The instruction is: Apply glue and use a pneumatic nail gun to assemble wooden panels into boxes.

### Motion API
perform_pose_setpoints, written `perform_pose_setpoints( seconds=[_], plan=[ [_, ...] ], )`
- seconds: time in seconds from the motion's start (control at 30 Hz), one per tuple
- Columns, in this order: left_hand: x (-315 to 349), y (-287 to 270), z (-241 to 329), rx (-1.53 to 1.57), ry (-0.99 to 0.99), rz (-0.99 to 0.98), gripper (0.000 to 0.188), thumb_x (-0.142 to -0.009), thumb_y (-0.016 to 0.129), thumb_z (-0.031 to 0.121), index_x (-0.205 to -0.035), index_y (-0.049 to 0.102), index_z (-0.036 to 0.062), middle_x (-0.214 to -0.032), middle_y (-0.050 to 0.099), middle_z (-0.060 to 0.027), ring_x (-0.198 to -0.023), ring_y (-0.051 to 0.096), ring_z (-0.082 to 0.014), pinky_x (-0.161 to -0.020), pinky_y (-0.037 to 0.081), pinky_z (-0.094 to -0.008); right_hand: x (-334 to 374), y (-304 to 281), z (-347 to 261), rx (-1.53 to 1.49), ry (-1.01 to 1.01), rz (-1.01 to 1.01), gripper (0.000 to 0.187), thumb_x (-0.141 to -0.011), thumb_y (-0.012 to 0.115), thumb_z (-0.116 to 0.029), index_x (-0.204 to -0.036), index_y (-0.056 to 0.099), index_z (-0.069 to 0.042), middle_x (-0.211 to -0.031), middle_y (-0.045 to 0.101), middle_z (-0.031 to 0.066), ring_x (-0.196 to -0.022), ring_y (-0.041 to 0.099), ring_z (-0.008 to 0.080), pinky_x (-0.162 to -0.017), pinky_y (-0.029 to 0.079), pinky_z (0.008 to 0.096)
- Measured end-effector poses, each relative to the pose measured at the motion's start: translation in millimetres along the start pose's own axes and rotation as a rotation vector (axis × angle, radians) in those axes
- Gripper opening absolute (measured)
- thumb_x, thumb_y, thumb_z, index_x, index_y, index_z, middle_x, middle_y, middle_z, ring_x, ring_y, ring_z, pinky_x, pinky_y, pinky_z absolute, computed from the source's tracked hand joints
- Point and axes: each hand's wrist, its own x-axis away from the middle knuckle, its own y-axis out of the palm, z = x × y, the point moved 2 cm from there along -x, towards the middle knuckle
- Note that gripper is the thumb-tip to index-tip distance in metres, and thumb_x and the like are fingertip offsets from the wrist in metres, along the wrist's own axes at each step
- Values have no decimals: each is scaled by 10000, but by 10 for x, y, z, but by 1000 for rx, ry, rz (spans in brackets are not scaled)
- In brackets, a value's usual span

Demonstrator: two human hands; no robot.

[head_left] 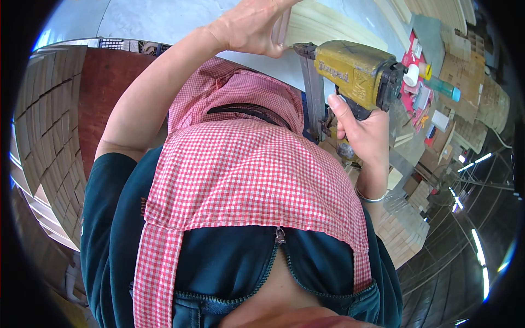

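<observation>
My right hand (365,131) is closed round the handle of a yellow pneumatic nail gun (350,64), its thumb laid along the grip. The gun's dark nose points left, close to my left thumb, and its grey magazine hangs down beside my apron. At the top of the view my left hand (249,27) grips a light wooden piece (281,30), thumb on the near side and fingers stretched over it. The fingertips run out of the picture. Pale wooden boards (333,27) lie just right of that hand on the light worktop (158,19).
Tall stacks of wooden pieces (46,131) stand at my left, beside a reddish-brown board (109,93). To the right are a bottle with a teal cap (445,89), a white roll (411,75), small items on red material and cardboard (462,63). More wood blocks (402,232) are stacked behind.
</observation>
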Motion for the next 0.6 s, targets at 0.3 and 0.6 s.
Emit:
perform_pose_setpoints(
  seconds=[0.3, 0.6],
  plan=[
    [13, 31, -42, 53, -1, -1, 1114, -633, 796, 255, -1570, 241, 19, -1384, 456, -293, -1175, 542, -454, -1027, 475, -485, 68, 137, -56, -34, 116, 56, 192, -952, 733, -174, -918, 689, 10, -556, 562, 0, -444, 489, 86, -420, 394, 219],
    [76, 218, -194, 112, 133, 253, 1158, -638, 794, 270, -1573, 183, -31, -1473, 368, -323, -1302, 452, -473, -1090, 435, -515, -109, 83, -232, -33, 116, 71, 208, -913, 756, -126, -1030, 674, 25, -652, 619, 22, -439, 493, 90, -403, 379, 222]
  ],
)
